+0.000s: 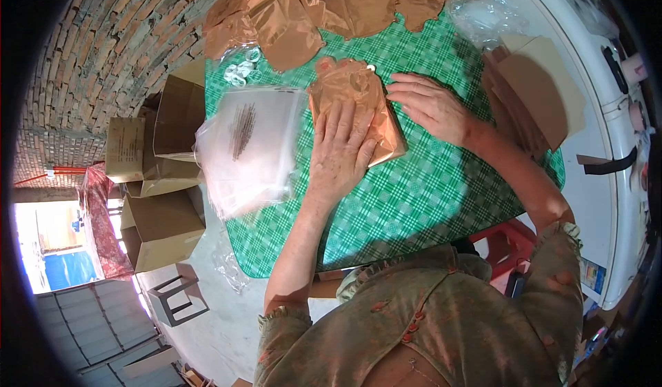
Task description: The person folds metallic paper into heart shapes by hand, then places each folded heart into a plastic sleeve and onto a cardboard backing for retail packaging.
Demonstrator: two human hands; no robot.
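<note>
A folded copper-coloured foil piece (355,80), like a flat foil balloon, lies on the green checked tablecloth (386,207). My left hand (338,145) is pressed flat on its lower left part, fingers stretched out and a little apart. Just to the right of the foil is my right hand (431,107), with its fingers extended towards the foil's upper right edge and nothing held. A stack of clear plastic bags (269,139) with dark printing sits left of my left hand.
More copper foil pieces (286,32) cover the far edge of the table. Small white coils (238,73) lie near them. Crumpled clear plastic (483,14) and cardboard sheets (534,73) are at the right. Open cardboard boxes (162,228) stand left; a red stool (510,242) is by the near edge.
</note>
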